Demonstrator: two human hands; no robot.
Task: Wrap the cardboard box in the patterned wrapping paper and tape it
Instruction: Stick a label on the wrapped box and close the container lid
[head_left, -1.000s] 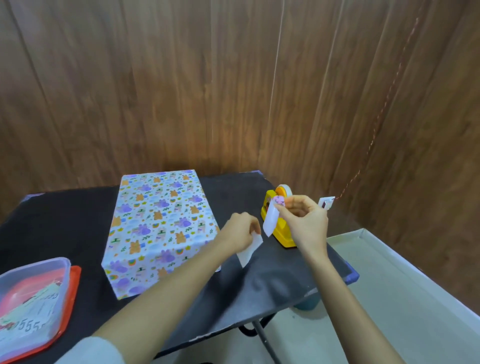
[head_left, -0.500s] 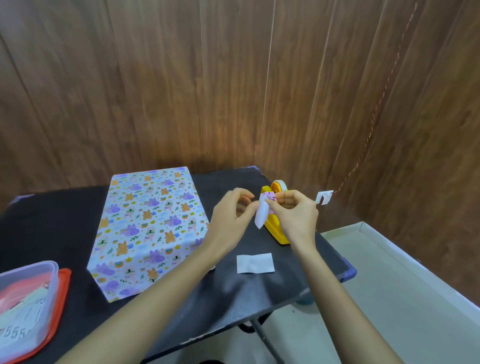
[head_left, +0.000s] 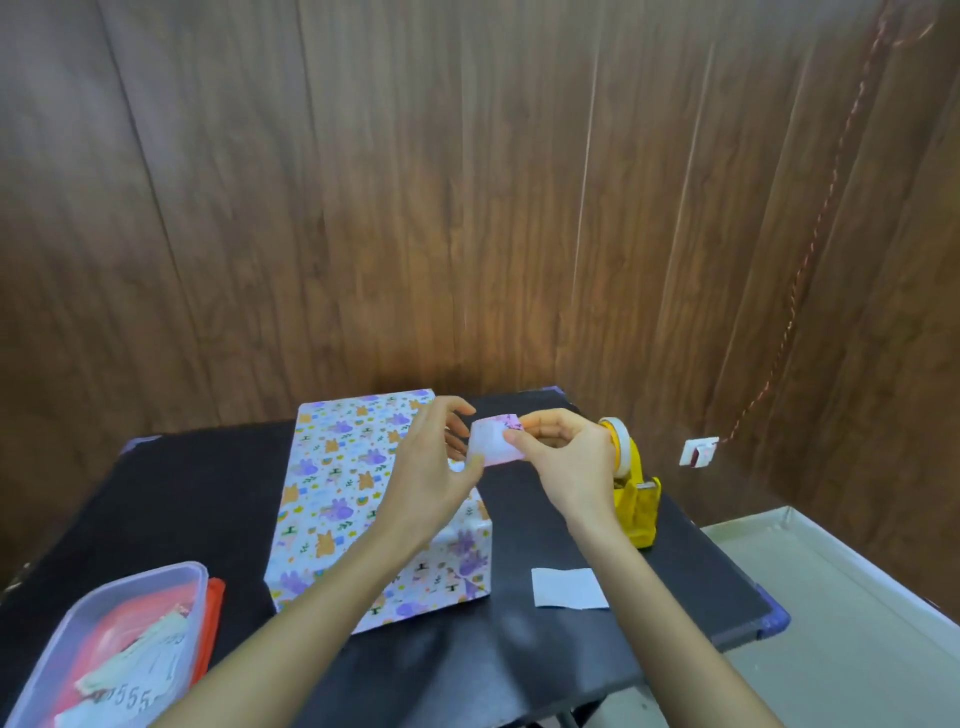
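The box wrapped in patterned paper (head_left: 343, 488) lies on the black table (head_left: 182, 499), fully covered with purple and orange animal prints. Above its far right corner both hands hold a small pinkish-white slip (head_left: 493, 441) with a patterned sticker at its top edge. My left hand (head_left: 436, 467) pinches the slip's left lower edge. My right hand (head_left: 566, 457) pinches its right side. A yellow tape dispenser (head_left: 634, 493) with a white roll stands just right of my right hand.
A white paper slip (head_left: 569, 587) lies on the table right of the box. A clear plastic container (head_left: 114, 644) with red lid and paper scraps sits at the front left. A wooden wall lies behind, and a white tray edge (head_left: 831, 561) sits at right below the table.
Both hands have moved left from the dispenser to above the box, holding the slip together. The view has shifted, so the box now lies nearer the middle.
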